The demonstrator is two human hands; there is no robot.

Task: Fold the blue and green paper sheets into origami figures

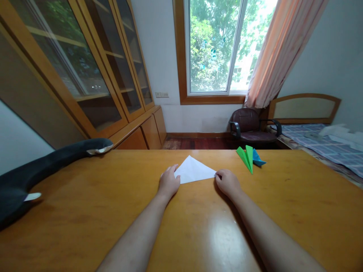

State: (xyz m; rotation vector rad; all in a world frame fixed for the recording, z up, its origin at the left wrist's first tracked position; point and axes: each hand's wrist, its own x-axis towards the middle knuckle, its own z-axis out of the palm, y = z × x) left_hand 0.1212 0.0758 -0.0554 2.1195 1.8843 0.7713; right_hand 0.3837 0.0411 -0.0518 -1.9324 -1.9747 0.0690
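Observation:
A sheet of white paper, folded into a triangle, lies on the wooden table with its peak pointing away from me. Faint crease lines run down from the peak. My left hand is at the paper's left corner, the thumb on top and the fingers at its outer edge. At the right corner, my right hand pinches the tip between thumb and curled fingers. The underside of the paper is hidden.
A green paper plane and a blue folded paper piece lie at the far right of the table. A black-and-white plush toy stretches along the left. Beyond the table stand an office chair and a bed.

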